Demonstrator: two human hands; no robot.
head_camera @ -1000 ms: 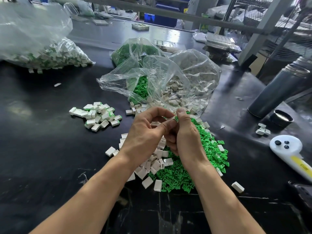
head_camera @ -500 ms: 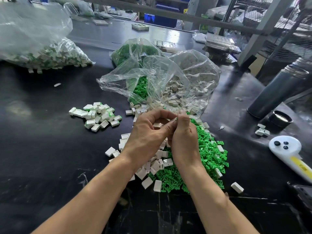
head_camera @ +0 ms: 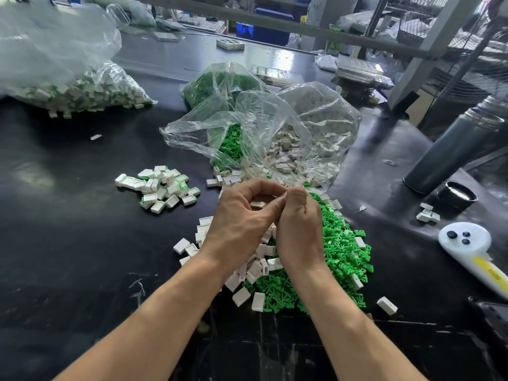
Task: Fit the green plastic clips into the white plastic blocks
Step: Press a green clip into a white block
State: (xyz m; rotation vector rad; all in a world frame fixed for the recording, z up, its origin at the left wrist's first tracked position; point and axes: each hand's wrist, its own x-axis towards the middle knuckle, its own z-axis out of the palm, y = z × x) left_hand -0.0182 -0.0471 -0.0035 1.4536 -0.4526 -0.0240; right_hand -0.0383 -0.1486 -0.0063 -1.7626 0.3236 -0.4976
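Head view, looking down at a black desk [head_camera: 68,243]. Left hand [head_camera: 242,224] and right hand [head_camera: 298,229] pressed together just above the loose piles, both sets of fingers curled in tight. Left fingers wrapped round a white block [head_camera: 258,204], only a sliver of it peeking out under the curled index. Right thumb and fingertip pinched up against the left fingertips; can't tell what's between them, too hidden.

Directly under the hands: heap of green clips [head_camera: 341,251] spreading to the right, heap of white blocks [head_camera: 259,266] on its left edge, the two touching and partly mixed. A few stray blocks near, plus one lone block [head_camera: 387,305] off to the right.

Left of the hands, well apart: small pile of finished blocks [head_camera: 162,189] with green showing at the edges. Far left: big clear bag of assembled pieces [head_camera: 82,89].

Just beyond the hands: open clear bag [head_camera: 275,125] spilling white blocks, with a green-filled bag [head_camera: 220,83] behind it.

Right side: dark metal flask [head_camera: 453,152] lying tilted, its black cap [head_camera: 457,194] beside it, three little white blocks [head_camera: 427,214] near that, and a white handheld controller [head_camera: 467,243] closer in.
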